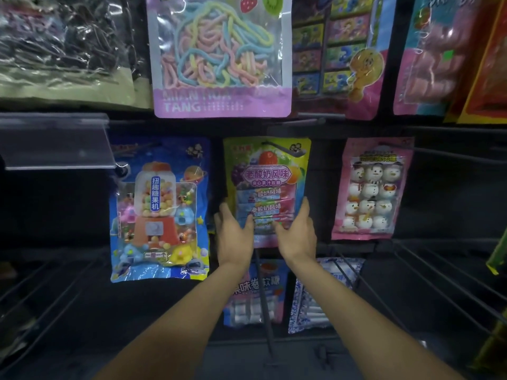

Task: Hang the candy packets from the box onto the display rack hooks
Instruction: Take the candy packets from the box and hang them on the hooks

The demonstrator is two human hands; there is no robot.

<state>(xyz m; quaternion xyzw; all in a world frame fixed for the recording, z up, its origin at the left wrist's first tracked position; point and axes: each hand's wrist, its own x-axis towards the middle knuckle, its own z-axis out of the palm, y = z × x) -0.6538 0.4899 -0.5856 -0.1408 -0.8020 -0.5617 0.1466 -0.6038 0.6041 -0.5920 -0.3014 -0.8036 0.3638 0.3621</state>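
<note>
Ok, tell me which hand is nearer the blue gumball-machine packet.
Left. The left hand grips the left edge of the yellow packet, right beside the blue gumball-machine packet. The right hand grips that packet's right edge, farther away.

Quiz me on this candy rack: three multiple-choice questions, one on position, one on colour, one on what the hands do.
1. The snowman packet is: A pink, B green, C black.
2. Left of the yellow packet hangs: A snowman packet, B blue gumball packet, C nothing.
3. The yellow packet is: A untouched, B held by one hand, C held by both hands.
Answers: 1 A, its border is pink. 2 B, it hangs alongside. 3 C, left hand and right hand grip its lower sides.
</note>
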